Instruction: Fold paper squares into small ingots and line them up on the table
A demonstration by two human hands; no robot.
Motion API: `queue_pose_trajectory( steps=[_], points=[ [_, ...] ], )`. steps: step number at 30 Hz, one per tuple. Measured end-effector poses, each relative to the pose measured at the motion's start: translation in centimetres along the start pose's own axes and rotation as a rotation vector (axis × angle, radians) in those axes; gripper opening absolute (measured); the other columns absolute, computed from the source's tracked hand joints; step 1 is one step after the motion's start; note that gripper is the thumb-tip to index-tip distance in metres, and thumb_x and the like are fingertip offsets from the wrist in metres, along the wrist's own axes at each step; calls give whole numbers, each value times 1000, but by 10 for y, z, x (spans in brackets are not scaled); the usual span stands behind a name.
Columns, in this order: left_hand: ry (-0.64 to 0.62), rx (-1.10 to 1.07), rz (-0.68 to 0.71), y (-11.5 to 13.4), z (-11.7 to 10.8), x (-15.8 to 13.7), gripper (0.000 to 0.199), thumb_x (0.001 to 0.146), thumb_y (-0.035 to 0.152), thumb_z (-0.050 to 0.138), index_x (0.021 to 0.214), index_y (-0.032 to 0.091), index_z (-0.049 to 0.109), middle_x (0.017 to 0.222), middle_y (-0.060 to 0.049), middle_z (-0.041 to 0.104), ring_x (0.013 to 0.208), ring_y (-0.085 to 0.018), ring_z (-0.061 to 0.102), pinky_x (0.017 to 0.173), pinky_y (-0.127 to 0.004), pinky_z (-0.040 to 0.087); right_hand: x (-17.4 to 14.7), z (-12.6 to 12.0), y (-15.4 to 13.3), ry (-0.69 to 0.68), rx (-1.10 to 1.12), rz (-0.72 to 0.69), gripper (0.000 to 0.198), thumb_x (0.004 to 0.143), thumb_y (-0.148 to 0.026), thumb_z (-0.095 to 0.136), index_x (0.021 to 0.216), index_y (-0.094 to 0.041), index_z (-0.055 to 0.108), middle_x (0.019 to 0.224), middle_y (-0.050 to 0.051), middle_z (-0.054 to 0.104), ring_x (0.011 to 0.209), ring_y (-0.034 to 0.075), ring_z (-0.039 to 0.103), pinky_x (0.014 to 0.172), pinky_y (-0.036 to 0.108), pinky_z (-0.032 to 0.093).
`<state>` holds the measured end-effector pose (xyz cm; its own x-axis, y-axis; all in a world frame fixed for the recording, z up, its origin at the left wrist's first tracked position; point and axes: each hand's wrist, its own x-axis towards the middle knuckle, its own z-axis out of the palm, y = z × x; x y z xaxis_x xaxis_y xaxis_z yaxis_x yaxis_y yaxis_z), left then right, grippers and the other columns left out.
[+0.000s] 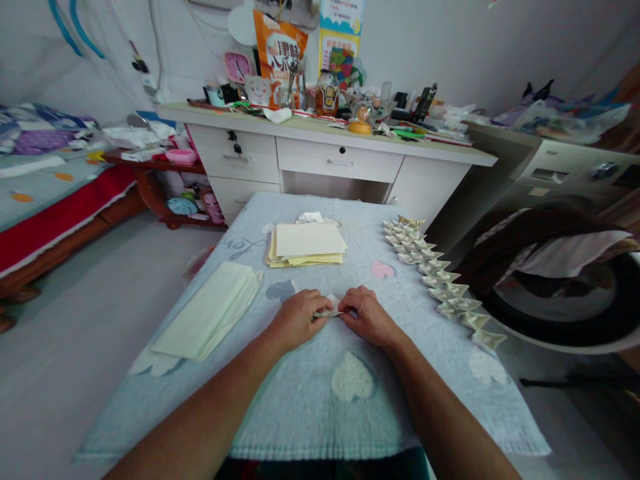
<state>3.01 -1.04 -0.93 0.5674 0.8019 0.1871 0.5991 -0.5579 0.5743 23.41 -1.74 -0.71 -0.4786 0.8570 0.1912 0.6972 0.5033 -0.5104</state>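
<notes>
Between my two hands, over the middle of the cloth-covered table, is a small folded piece of pale paper. My left hand pinches its left end, and my right hand pinches the right end; the fingers hide much of it. Beyond my hands lies a stack of cream and yellow paper sheets. Left of my left hand is a pile of long pale green sheets. A long row of folded paper boats runs along the table's right side.
The blue cloth with heart prints covers the table. A white desk crowded with a jar, an orange bag and clutter stands behind. To the right is a washing machine with its door open; to the left, a bed.
</notes>
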Motion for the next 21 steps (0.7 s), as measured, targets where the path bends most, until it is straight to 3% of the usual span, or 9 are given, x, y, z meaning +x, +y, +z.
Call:
queue_pose_trajectory(
  steps=[4, 13, 21],
  points=[
    [-35, 32, -8, 0, 0, 3, 15, 86, 22, 51, 82, 19, 65, 79, -3, 59, 81, -17, 55, 71, -26, 39, 0, -4, 2, -6, -3, 34, 8, 78, -12, 63, 81, -19, 65, 79, 1, 62, 81, 17, 51, 78, 30, 32],
    [-11, 83, -65, -2, 5, 6, 22, 90, 23, 43, 77, 17, 60, 78, -3, 58, 78, -16, 56, 70, -26, 38, -1, -9, 9, -18, 17, 141, 8, 86, -23, 60, 83, -21, 68, 85, 2, 61, 88, 18, 50, 82, 31, 33],
    [23, 74, -198, 0, 3, 6, 13, 85, 24, 52, 76, 18, 60, 73, -1, 61, 71, -15, 56, 64, -25, 34, 1, -5, 3, -7, -81, 226, 14, 88, -29, 58, 82, -20, 68, 89, 3, 58, 90, 18, 47, 81, 31, 31]
  ],
)
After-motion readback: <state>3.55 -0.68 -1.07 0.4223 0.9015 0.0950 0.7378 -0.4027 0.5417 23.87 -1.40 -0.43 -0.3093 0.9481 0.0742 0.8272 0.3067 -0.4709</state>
